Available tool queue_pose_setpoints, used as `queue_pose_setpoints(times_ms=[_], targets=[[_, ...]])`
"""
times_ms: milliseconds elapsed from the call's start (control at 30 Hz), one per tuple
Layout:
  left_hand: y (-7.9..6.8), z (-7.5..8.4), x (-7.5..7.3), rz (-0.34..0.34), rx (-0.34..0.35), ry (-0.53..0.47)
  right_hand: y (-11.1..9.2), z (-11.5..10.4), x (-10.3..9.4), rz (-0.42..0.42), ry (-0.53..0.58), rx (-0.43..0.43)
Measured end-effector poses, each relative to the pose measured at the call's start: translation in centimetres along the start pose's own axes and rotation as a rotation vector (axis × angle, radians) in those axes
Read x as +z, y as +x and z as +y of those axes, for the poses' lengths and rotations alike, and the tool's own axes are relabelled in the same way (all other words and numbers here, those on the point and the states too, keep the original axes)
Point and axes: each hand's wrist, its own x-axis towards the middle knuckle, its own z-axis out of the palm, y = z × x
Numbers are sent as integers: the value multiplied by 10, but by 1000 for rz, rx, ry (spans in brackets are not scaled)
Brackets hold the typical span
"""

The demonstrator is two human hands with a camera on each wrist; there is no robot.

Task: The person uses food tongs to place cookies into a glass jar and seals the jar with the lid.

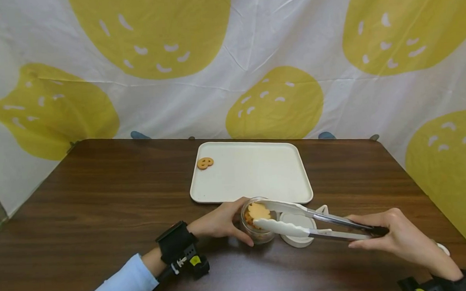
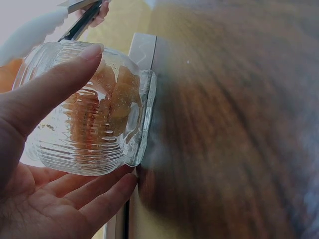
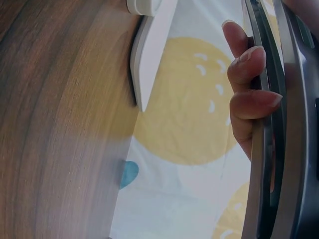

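Note:
My left hand [image 1: 224,219] holds a ribbed clear glass jar [image 2: 99,119], thumb on one side and fingers on the other. Brown biscuits show through its wall, and a pale, scallop-edged biscuit [image 1: 259,210] sits at its mouth. In the head view, my right hand [image 1: 397,238] grips metal tongs [image 1: 334,219] with white scalloped tips. Those tips are spread over the jar's mouth, one on each side of the pale biscuit; whether they touch it I cannot tell. The right wrist view shows fingers [image 3: 254,104] curled against a tong arm.
A white round lid-like piece [image 1: 299,223] lies right of the jar, partly under the tongs. Behind stands a cream tray [image 1: 253,170] with a brown biscuit with holes [image 1: 205,163] at its left. A lemon-patterned cloth [image 1: 192,104] hangs beyond the brown wooden table [image 1: 102,203].

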Motion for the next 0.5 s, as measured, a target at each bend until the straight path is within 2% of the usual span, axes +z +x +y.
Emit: queue_pose_setpoints(times_ms=[500], targets=[[0,0,0,-6,-10,-5,-3,3,1,19,5,-12]])
